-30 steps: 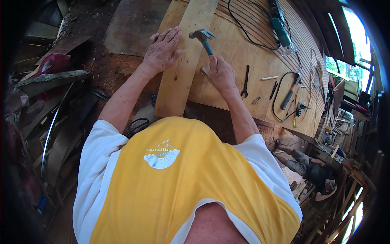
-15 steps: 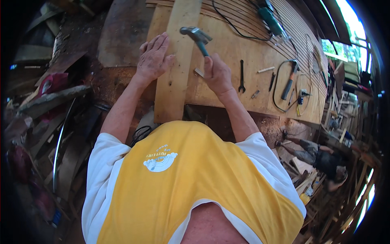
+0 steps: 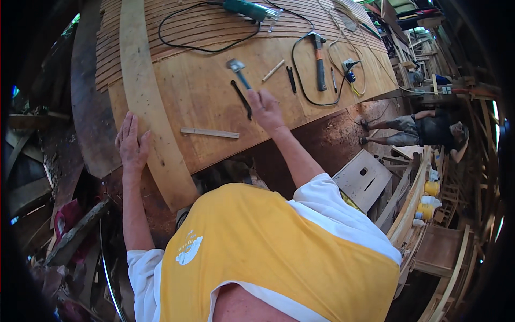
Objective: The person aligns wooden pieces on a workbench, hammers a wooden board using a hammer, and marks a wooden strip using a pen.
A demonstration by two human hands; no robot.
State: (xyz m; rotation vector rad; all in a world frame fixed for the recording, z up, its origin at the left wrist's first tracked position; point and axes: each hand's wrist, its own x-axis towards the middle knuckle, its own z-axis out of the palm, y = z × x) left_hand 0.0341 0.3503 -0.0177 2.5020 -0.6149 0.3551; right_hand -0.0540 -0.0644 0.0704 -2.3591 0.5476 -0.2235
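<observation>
My left hand (image 3: 133, 146) rests flat with fingers stretched out along the left edge of a long wooden plank (image 3: 147, 102). The plank lies across the wooden worktable (image 3: 198, 104) and juts past its near edge. In my right hand (image 3: 266, 111) is a claw hammer (image 3: 244, 79), gripped by its blue-green handle, its head pointing away from me and slightly blurred. The hammer is over the table beside a dark wrench (image 3: 241, 99). A short wooden strip (image 3: 209, 133) lies between the plank and my right forearm.
Farther off lie a green corded power tool (image 3: 247, 9), a second hammer (image 3: 320, 64) with a black and orange handle, a pale stick (image 3: 273, 70) and looping cables. Slats (image 3: 177, 24) cover the table's far part. Another person (image 3: 424, 130) stands at the right among timber.
My view has swung to the right. The hammer has moved away from the plank, rightward to beside the wrench. The wooden strip, mostly hidden before, now shows whole.
</observation>
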